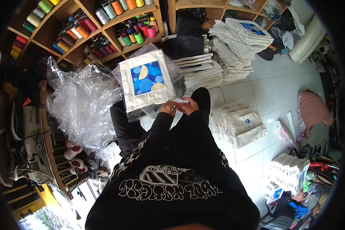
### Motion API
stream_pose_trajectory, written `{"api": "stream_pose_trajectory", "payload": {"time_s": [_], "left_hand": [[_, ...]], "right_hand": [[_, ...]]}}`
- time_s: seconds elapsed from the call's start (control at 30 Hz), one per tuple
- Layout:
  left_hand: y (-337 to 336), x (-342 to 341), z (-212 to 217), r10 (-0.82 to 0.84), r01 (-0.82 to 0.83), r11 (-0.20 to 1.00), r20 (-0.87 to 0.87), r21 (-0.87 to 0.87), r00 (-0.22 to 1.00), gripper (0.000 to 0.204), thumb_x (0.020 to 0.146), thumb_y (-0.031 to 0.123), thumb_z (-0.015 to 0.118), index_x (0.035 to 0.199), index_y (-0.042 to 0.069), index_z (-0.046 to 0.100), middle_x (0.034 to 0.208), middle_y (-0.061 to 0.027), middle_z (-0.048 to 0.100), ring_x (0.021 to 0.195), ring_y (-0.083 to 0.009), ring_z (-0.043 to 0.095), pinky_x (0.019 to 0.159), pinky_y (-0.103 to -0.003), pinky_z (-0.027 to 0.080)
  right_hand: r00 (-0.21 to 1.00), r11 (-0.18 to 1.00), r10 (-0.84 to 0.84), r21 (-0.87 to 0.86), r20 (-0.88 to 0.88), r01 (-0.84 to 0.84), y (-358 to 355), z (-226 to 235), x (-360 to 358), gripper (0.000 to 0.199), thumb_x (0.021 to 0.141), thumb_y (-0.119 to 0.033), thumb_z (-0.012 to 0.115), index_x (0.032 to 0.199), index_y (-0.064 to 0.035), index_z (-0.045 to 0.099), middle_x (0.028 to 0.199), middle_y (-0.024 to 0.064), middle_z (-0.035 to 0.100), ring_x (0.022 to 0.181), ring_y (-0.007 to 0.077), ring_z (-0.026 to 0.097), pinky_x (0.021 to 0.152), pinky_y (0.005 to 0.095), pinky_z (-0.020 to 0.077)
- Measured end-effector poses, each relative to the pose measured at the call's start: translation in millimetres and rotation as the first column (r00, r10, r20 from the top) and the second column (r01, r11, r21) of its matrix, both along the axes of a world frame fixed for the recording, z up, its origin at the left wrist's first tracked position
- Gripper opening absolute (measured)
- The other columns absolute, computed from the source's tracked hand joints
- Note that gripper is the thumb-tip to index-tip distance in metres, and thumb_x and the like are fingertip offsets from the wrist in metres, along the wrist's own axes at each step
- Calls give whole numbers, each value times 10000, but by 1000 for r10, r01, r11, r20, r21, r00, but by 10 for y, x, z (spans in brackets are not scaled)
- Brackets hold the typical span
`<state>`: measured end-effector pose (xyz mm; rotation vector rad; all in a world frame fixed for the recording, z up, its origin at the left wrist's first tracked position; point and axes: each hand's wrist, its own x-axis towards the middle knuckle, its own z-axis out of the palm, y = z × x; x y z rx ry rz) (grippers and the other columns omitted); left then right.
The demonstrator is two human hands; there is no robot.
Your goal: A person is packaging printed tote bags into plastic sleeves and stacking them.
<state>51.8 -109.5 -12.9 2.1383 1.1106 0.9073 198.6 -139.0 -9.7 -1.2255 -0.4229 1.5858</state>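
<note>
Cream tote bag (pixel 146 80) with a blue square print stood upright on a bagged stack, directly in front of the person, with crumpled clear plastic sheeting (pixel 80 103) at its left. Left hand (pixel 168 108) was curled at the bag's lower right corner; whether it gripped anything could not be determined. Right hand (pixel 188 105) touched the left, fingers bent around something small and pale. Folded cream bags (pixel 241 124) lay on the tiled floor (pixel 272 84) further right.
</note>
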Motion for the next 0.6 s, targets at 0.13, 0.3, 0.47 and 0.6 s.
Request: {"api": "stream_pose_trajectory", "payload": {"time_s": [0.13,0.3,0.47,0.6], "left_hand": [[-17,31,47,14,-13,998,5,-66,1000,134,721,75,625,848,55,590,826,-116,597,722,-274,595,626,-336,477],[-69,71,141,54,-55,998,-37,-33,998,106,722,87,619,818,56,584,829,-119,585,757,-309,580,648,-377,466],[-76,103,85,107,-102,980,-20,170,994,144,697,68,643,833,68,597,868,-91,606,791,-282,594,679,-345,481],[-110,163,124,111,-108,978,-5,181,994,142,688,58,645,822,70,598,890,-87,604,802,-281,591,690,-350,477]], "right_hand": [[1000,1000,13,18,10,-13,3,-4,14,323,786,55,496,1100,12,431,917,183,607,832,237,617,696,330,538],[985,1000,15,-23,-169,-19,6,50,99,353,795,53,474,1135,16,388,956,230,580,876,293,603,753,366,519],[939,994,40,-82,-341,-72,-8,84,219,307,840,22,425,1144,5,392,1080,269,509,987,344,548,874,447,452],[860,996,79,-1,-505,-92,-40,23,298,342,840,13,401,1177,18,343,1077,266,499,1009,339,533,879,438,449]]}}
